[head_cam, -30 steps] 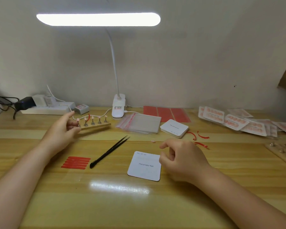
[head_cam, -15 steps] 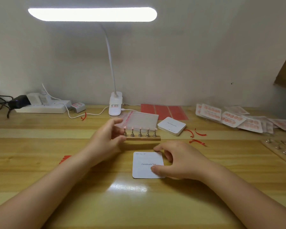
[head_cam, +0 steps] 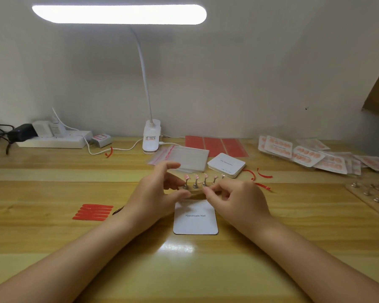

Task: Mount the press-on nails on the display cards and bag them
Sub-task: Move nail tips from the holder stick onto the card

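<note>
Since half a second ago: right hand (head_cam: 239, 202) lifted off the display card (head_cam: 195, 217) and brought up to the wooden nail stand (head_cam: 197, 192), left hand (head_cam: 160, 193) holding that stand just as before, just beyond the card's far edge. Now gripping the stand's left end between thumb and curled fingers, index finger raised clear above it. Right fingertips (head_cam: 207, 190) curled narrow at the base of the middle metal pegs; pinching a peg or only touching it, cannot tell. Five pegs upright along the stand, each topped with a pink press-on nail (head_cam: 186, 177). White card printed "Handmade Nail" flat on the wooden table (head_cam: 53, 248), directly below both hands, bare of nails. Left of the card, a set of red adhesive strips (head_cam: 93, 212), with a black tip of tweezers (head_cam: 118, 210) showing past the left wrist. Beyond the stand, a pile of clear zip bags (head_cam: 190, 157), a stack of blank cards (head_cam: 227, 165) to its right, red adhesive sheets (head_cam: 216, 144) further back. Right of that stack, curled red backing peels (head_cam: 259, 178). Far right of the card, finished bagged nail sets (head_cam: 304, 155) and a second peg stand (head_cam: 372, 196) at the table edge. Behind the bags, a clip lamp (head_cam: 151, 138), lit; left of it, a power strip (head_cam: 53, 139) with plugs.
</note>
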The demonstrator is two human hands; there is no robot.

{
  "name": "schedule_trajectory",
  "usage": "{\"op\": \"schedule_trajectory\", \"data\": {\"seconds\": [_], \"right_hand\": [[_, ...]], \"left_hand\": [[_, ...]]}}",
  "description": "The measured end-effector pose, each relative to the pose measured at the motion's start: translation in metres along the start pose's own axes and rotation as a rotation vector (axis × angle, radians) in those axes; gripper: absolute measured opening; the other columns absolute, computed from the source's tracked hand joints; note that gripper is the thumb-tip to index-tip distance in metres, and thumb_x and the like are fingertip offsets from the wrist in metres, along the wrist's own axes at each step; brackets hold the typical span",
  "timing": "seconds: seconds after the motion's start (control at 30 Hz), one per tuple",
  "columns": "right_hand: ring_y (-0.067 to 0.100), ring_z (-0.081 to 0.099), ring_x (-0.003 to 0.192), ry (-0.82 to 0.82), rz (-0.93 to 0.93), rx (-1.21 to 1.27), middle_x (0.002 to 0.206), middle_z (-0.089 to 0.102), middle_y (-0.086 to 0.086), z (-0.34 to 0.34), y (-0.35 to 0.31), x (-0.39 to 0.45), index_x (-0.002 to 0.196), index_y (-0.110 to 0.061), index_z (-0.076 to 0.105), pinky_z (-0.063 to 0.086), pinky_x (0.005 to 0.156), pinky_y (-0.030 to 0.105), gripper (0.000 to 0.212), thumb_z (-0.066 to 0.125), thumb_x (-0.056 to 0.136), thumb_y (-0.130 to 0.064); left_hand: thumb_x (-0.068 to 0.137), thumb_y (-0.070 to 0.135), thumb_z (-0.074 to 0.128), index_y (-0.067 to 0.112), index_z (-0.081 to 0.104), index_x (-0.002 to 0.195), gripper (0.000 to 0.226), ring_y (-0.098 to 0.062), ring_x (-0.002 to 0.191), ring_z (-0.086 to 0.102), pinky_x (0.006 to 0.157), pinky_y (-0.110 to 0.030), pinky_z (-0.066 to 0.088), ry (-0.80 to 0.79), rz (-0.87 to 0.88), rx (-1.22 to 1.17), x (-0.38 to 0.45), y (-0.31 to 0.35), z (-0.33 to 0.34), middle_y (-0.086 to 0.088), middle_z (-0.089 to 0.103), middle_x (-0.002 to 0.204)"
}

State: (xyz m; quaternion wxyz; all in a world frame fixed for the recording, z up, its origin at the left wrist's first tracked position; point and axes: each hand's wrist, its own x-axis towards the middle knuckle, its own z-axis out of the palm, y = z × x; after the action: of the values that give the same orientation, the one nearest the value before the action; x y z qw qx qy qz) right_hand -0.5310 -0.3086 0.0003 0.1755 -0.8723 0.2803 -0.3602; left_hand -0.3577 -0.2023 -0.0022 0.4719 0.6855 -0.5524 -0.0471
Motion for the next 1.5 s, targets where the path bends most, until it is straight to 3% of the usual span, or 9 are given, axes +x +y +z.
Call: {"op": "schedule_trajectory", "data": {"seconds": [0.13, 0.33, 0.53, 0.63, 0.73, 0.87, 1.1, 1.3, 1.5], "right_hand": [[0.006, 0.045, 0.048, 0.040, 0.025, 0.227, 0.045, 0.047, -0.013, 0.003, -0.008, -0.001, 0.077, -0.026, 0.078, 0.035, 0.052, 0.025, 0.012, 0.073, 0.083, -0.034], [0.003, 0.047, 0.052, -0.111, 0.022, 0.275, 0.046, 0.051, -0.023, 0.009, -0.008, -0.004, 0.082, -0.030, 0.079, 0.039, 0.057, 0.029, 0.012, 0.070, 0.085, -0.037], [0.006, 0.044, 0.049, -0.071, -0.033, 0.225, 0.044, 0.048, -0.019, 0.011, -0.007, -0.005, 0.082, -0.031, 0.079, 0.034, 0.053, 0.028, 0.008, 0.071, 0.086, -0.031], [0.010, 0.042, 0.049, 0.003, -0.053, 0.215, 0.043, 0.044, -0.015, 0.012, -0.006, -0.004, 0.080, -0.026, 0.078, 0.040, 0.053, 0.031, 0.009, 0.072, 0.086, -0.027], [0.010, 0.045, 0.050, 0.050, -0.046, 0.260, 0.047, 0.048, -0.013, 0.011, -0.004, -0.002, 0.076, -0.022, 0.077, 0.035, 0.059, 0.016, 0.011, 0.073, 0.086, -0.024], [0.007, 0.049, 0.051, 0.051, -0.049, 0.274, 0.050, 0.053, -0.024, 0.012, -0.006, -0.003, 0.077, -0.020, 0.078, 0.032, 0.055, 0.011, 0.008, 0.075, 0.084, -0.024], [0.002, 0.053, 0.053, 0.077, -0.024, 0.327, 0.054, 0.058, -0.022, 0.013, -0.004, -0.001, 0.079, -0.018, 0.078, 0.038, 0.056, 0.010, 0.003, 0.077, 0.081, -0.019], [0.006, 0.058, 0.062, 0.054, -0.040, 0.316, 0.065, 0.067, -0.013, 0.011, -0.004, -0.002, 0.083, -0.020, 0.078, 0.044, 0.060, 0.015, 0.008, 0.078, 0.080, -0.014], [0.008, 0.059, 0.062, 0.050, -0.079, 0.316, 0.069, 0.069, -0.008, 0.011, -0.007, -0.002, 0.086, -0.015, 0.079, 0.050, 0.073, 0.027, 0.006, 0.079, 0.080, -0.013]], "left_hand": [[0.064, 0.035, 0.081, 0.028, 0.046, 0.121, 0.067, 0.002, 0.083, 0.064, 0.076, -0.009, 0.047, -0.005, 0.101, -0.015, -0.005, 0.013, 0.002, 0.013, 0.068, 0.084], [0.062, 0.046, 0.074, 0.027, 0.045, 0.124, 0.071, 0.003, 0.083, 0.065, 0.074, -0.005, 0.045, -0.031, 0.168, 0.029, -0.009, 0.022, 0.005, 0.019, 0.066, 0.082], [0.064, 0.020, 0.088, 0.017, 0.046, 0.132, 0.080, 0.008, 0.079, 0.064, 0.071, -0.003, 0.043, -0.053, 0.156, 0.059, -0.010, 0.019, 0.009, 0.021, 0.065, 0.079], [0.068, 0.018, 0.087, 0.016, 0.046, 0.134, 0.078, 0.001, 0.079, 0.066, 0.074, -0.006, 0.046, -0.030, 0.121, 0.089, -0.008, 0.016, 0.007, 0.012, 0.069, 0.086], [0.072, 0.019, 0.084, 0.018, 0.045, 0.136, 0.075, -0.001, 0.084, 0.063, 0.079, -0.010, 0.049, -0.015, 0.058, 0.135, -0.005, 0.011, 0.004, 0.015, 0.064, 0.090], [0.080, 0.014, 0.078, 0.017, 0.044, 0.136, 0.065, -0.010, 0.093, 0.065, 0.085, -0.023, 0.052, 0.002, 0.009, 0.188, -0.001, 0.000, 0.005, 0.009, 0.065, 0.098], [0.091, 0.019, 0.065, 0.017, 0.041, 0.141, 0.056, -0.016, 0.111, 0.062, 0.095, -0.035, 0.049, 0.046, 0.077, 0.193, -0.002, 0.002, 0.008, 0.000, 0.066, 0.120], [0.080, 0.024, 0.076, 0.021, 0.046, 0.132, 0.059, -0.009, 0.108, 0.064, 0.093, -0.025, 0.047, 0.085, 0.282, 0.097, -0.008, 0.023, 0.009, 0.006, 0.069, 0.112], [0.079, 0.012, 0.077, 0.016, 0.051, 0.125, 0.054, -0.013, 0.098, 0.068, 0.088, -0.039, 0.053, 0.103, 0.346, 0.100, -0.009, 0.026, 0.007, 0.003, 0.072, 0.101]]}}
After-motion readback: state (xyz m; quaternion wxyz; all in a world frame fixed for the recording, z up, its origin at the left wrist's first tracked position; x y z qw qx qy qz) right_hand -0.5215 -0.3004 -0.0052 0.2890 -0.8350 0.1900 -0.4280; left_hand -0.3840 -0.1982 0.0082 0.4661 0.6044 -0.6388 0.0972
